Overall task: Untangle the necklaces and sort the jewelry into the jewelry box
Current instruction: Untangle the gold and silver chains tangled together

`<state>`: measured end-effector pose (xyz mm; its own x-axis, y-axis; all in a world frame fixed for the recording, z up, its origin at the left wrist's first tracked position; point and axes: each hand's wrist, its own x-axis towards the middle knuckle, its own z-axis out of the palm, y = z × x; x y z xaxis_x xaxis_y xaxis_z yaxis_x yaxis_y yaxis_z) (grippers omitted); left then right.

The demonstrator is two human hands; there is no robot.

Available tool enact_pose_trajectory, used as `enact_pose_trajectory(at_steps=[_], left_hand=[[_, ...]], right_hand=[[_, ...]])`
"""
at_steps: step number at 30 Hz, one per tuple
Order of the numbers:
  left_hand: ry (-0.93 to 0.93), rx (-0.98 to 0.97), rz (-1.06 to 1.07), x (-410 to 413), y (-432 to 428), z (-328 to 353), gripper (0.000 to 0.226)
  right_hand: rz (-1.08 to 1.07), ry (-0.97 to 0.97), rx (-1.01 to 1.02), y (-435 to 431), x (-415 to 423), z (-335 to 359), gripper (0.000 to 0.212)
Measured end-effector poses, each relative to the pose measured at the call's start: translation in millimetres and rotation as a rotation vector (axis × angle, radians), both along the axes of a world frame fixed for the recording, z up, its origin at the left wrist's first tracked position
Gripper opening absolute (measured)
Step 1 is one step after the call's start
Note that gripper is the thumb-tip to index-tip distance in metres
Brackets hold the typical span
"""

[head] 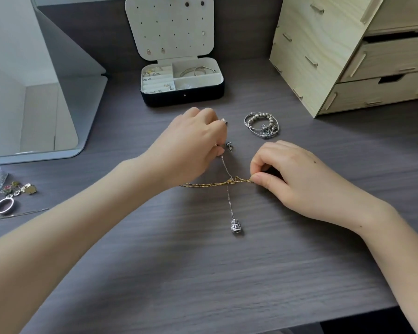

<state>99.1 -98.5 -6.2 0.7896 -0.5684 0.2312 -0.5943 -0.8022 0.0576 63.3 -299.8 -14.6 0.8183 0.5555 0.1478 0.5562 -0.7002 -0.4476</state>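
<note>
Silver, the small barrel-shaped pendant [236,227] lies nearest on the dark grey wood-grain desk [203,273], and its thin silver chain [229,201] runs away from the person, near to far. Just beyond, a gold link chain [203,184] crosses it left to right, so the two long axes meet almost square at a small knot [232,181] between the hands. The right hand [297,179] is curled, thumb and forefinger pinching the gold chain just right of the knot; it is the nearer hand to the tangle. The left hand [191,150], farther and left, is closed with fingertips pinching the silver chain's far run, lifted off the desk. Freeing the silver strand probably means drawing it along its own axis, away from the gold. A loose earring stud [229,145] lies beside the left hand; a pile of beaded silver bracelets [262,125] sits farther right. Farthest, the open black jewelry box with cream lining [182,95] waits behind, already holding rings and bangles.
</note>
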Motion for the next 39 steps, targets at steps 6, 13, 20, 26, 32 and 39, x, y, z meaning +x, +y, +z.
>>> enact_pose_trajectory(at_steps=[6,13,20,26,32,39], left_hand=[[0.1,-0.226,-0.127,-60.0,8.4,-2.6,0.023],[0.178,-0.18,-0.131,-78.3,23.3,-17.8,0.034],[0.054,-0.145,0.02,-70.9,28.5,-21.5,0.028],[0.083,-0.079,0.057,-68.6,31.2,-21.7,0.031],[0.028,-0.018,0.052,-70.0,30.0,-25.9,0.029],[0.215,-0.325,0.055,-84.5,22.5,-12.5,0.014]], right_hand=[[-0.051,0.083,0.059,-2.5,-2.7,7.4,0.01],[-0.052,0.18,0.063,-5.8,-3.9,11.1,0.018],[-0.057,0.237,0.005,-13.1,-3.8,14.5,0.02],[-0.058,0.264,-0.099,-21.5,-1.5,19.3,0.019],[-0.072,0.281,-0.125,-22.5,-2.0,21.2,0.019],[-0.081,0.301,-0.123,-22.7,-3.1,22.0,0.018]])
